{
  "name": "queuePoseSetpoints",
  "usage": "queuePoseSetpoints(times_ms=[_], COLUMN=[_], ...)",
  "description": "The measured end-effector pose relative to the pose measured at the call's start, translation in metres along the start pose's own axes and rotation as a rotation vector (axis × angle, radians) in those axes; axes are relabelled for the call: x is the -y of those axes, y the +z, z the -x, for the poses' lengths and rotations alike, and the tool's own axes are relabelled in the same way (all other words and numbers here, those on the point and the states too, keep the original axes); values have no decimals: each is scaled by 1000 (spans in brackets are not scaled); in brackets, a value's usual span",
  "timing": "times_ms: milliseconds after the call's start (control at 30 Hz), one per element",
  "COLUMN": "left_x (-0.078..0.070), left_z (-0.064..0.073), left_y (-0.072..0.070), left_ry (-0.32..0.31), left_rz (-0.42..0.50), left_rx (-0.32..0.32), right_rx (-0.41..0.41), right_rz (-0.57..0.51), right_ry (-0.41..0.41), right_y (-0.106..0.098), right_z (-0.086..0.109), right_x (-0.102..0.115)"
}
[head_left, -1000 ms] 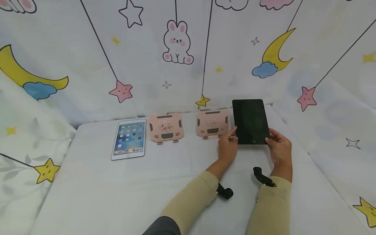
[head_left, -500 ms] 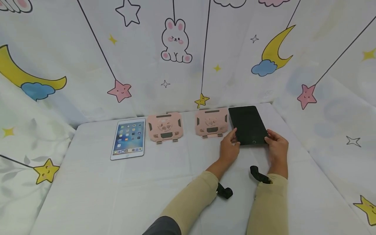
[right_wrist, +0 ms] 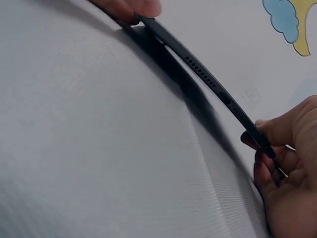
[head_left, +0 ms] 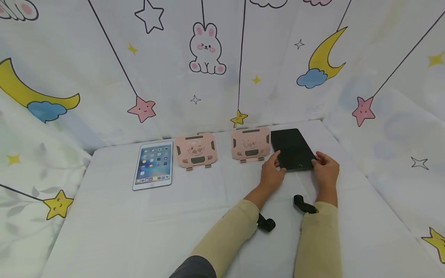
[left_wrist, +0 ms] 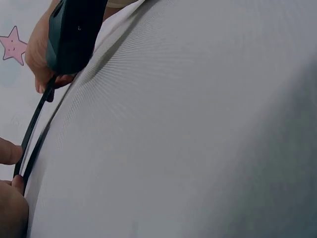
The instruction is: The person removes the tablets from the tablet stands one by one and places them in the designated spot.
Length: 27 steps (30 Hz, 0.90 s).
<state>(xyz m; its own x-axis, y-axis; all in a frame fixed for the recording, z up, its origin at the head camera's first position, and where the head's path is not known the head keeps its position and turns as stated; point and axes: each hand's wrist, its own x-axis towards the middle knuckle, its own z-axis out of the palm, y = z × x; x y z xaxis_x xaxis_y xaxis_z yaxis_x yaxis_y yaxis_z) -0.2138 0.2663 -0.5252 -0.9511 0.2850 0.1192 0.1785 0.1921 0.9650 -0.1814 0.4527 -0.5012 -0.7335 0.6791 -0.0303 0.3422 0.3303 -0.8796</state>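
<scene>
A black tablet (head_left: 293, 148) lies at the back right, its near edge raised slightly off the cloth. My left hand (head_left: 272, 175) holds its near left corner between thumb and fingers. At the near right corner, my right hand (head_left: 326, 170) pinches the tablet. In the right wrist view, the tablet's edge (right_wrist: 208, 79) with its speaker holes and port tilts above its shadow, the right thumb on top and fingers beneath. Left of it rests a pink tablet case (head_left: 251, 144) with dark cut-outs, and the tablet's far left corner meets its right side.
Another pink case (head_left: 196, 150) lies further left. Beside it is a white tablet (head_left: 153, 164) with its screen lit. A white cloth covers the table (head_left: 156, 231). Behind stands a cloth backdrop (head_left: 167, 77) printed with stars, moons and a rabbit.
The black tablet has come down from an upright tilt to nearly flat, its far edge lowering toward the table. Both hands have kept hold; the right hand has shifted slightly left.
</scene>
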Motion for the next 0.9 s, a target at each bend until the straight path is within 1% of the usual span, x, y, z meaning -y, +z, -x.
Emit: queuePoseSetpoints(times_ms=[67,100,200,233,333,433,500,567,667,767,833,900], left_x=[0,-1,-3,-5,-7,-7,-8,-8,-7,-7,-5,-2], left_z=[0,0,1,1,1,0,-1,-3,-4,-4,-3,-2], left_y=[0,1,2,2,1,-1,-3,-5,-8,-9,-10,-9], left_ry=[-9,-14,-39,-53,-59,-41,-29,-31,-68,-132,-169,-185], left_rz=[-11,-18,-40,-40,-84,-127,-133,-129,-86,-5,63,127], left_rx=[-20,-32,-45,-39,-23,-8,2,24,81,121,127,117], right_rx=[-15,-20,-46,-52,-63,-53,-43,-30,-26,-24,-36,-63], right_rz=[74,94,114,115,128,149,159,166,170,148,109,17], right_ry=[-39,-48,-44,-36,-11,-1,-10,-15,-15,7,25,44], right_y=[3,4,7,9,13,16,18,18,18,16,15,13], right_z=[0,0,0,0,0,-1,-2,-3,-3,-2,-1,-2], right_x=[-1,-1,-1,0,1,3,4,5,3,0,-2,-4])
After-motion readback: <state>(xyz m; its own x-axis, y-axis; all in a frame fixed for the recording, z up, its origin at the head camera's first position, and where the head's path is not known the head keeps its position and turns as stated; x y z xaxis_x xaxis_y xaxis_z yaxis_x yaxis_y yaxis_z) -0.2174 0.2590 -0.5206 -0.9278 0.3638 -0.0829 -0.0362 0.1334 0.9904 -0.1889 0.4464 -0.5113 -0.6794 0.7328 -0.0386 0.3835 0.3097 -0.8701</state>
